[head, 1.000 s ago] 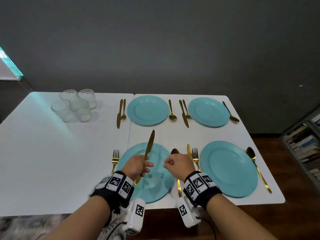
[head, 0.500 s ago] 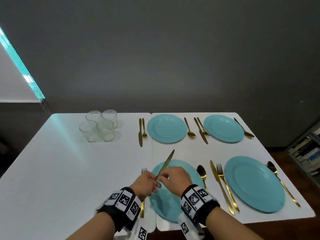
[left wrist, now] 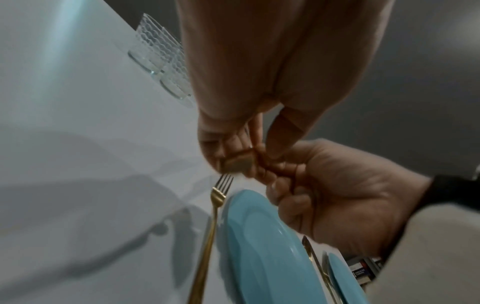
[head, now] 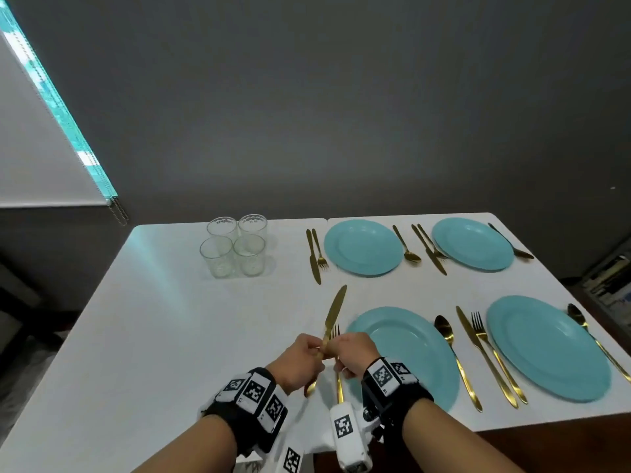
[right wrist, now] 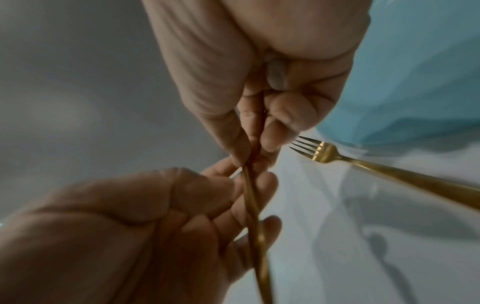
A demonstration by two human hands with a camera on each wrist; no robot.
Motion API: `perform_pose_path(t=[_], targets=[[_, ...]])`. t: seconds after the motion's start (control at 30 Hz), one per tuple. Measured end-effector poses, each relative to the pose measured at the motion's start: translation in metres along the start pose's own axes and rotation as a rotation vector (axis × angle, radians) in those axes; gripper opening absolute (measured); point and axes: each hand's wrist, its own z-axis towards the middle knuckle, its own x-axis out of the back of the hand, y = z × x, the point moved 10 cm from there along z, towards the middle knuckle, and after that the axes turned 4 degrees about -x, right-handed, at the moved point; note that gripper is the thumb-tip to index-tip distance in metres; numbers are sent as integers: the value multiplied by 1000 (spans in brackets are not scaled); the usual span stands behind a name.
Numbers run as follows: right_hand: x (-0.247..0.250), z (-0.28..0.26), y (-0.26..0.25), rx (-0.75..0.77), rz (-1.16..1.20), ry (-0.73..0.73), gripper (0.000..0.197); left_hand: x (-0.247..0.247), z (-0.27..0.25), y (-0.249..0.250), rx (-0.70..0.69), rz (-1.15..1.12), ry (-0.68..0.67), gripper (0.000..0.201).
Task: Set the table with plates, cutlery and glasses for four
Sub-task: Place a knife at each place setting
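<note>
Both hands hold one gold knife [head: 335, 310] just above the table, blade pointing away and handle end below my left palm. My left hand [head: 304, 358] grips the handle, and my right hand [head: 351, 351] pinches it right beside the left. In the right wrist view the knife [right wrist: 253, 207] runs between the right hand's fingers [right wrist: 267, 142] and the left hand [right wrist: 155, 205]. A gold fork [head: 338, 384] lies under the hands, left of the near-left teal plate [head: 409, 356]. Several clear glasses [head: 235, 249] stand grouped at the far left.
Three more teal plates [head: 546, 349] [head: 363, 247] [head: 473, 244] lie with gold cutlery beside them. A spoon [head: 448, 339] lies right of the near-left plate. The white table [head: 136, 336] extends left. A bookshelf [head: 611, 281] stands at the right.
My hands moved left with the knife, from over the near-left plate to above the fork beside it. My right hand came over and took hold of the knife handle.
</note>
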Motion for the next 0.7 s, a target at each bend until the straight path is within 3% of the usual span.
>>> perform_pose_path(t=[0.1,0.23,0.37,0.5,0.63,0.7], targets=[[-8,5,11,-56,-53,3,11,15,4,-14,51,105,12,38],[-16,13,22,-89,-263,-6,16,41,9,-24,95,58,82,34],[-23,19,26,-117,-453,19,5,51,8,-32,124,5,90,27],[-34,30,28,-75,-717,65,28,53,6,-45,165,-43,86,13],[-28,39,37,-116,-738,135,12,55,4,-54,194,-69,93,11],[-24,42,38,-117,-727,170,13,55,4,-56,198,-80,94,12]])
